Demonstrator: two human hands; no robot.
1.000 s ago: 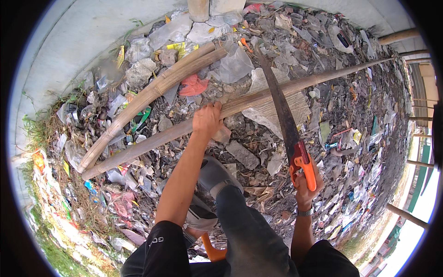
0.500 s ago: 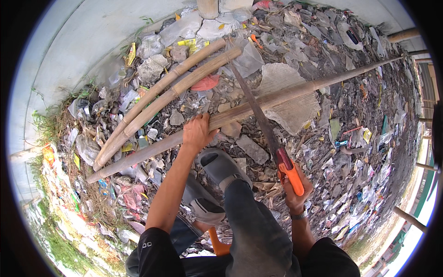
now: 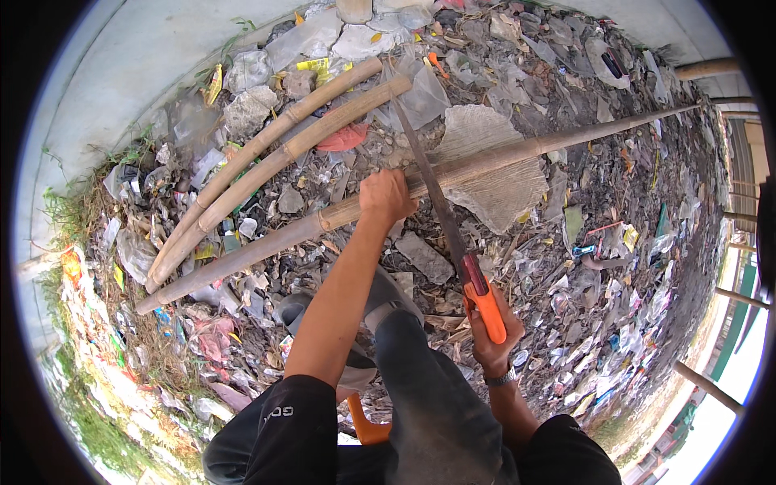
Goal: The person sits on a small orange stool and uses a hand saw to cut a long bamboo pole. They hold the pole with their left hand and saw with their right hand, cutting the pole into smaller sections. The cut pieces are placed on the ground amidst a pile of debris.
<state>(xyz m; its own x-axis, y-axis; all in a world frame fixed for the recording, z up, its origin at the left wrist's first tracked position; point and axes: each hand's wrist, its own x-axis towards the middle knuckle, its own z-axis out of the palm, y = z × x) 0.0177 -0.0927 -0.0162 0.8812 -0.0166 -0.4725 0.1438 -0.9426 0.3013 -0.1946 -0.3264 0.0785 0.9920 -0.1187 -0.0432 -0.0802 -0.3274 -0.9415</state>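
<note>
My left hand (image 3: pixel 387 196) is closed around a long bamboo pole (image 3: pixel 283 237), which runs from the lower left up to the far right. In my right hand (image 3: pixel 495 333) is the orange handle of a hand saw (image 3: pixel 440 206). The saw's long, dark blade points up and to the left. It crosses the pole a little to the right of my left hand; I cannot tell whether its teeth touch the bamboo. Beyond the pole, two cut bamboo lengths (image 3: pixel 275 139) lie side by side, their lower left ends near the pole's end.
A flat, ridged concrete slab (image 3: pixel 493 194) lies beneath the pole. Stones and plastic litter (image 3: pixel 598 323) cover the ground. A pale wall (image 3: pixel 105 89) curves along the far left. My feet are just below the pole, and an orange piece (image 3: pixel 368 424) shows beside my leg.
My left hand has slid along the pole to the right, closer to the saw blade. The saw still crosses the pole. The whole view has shifted slightly.
</note>
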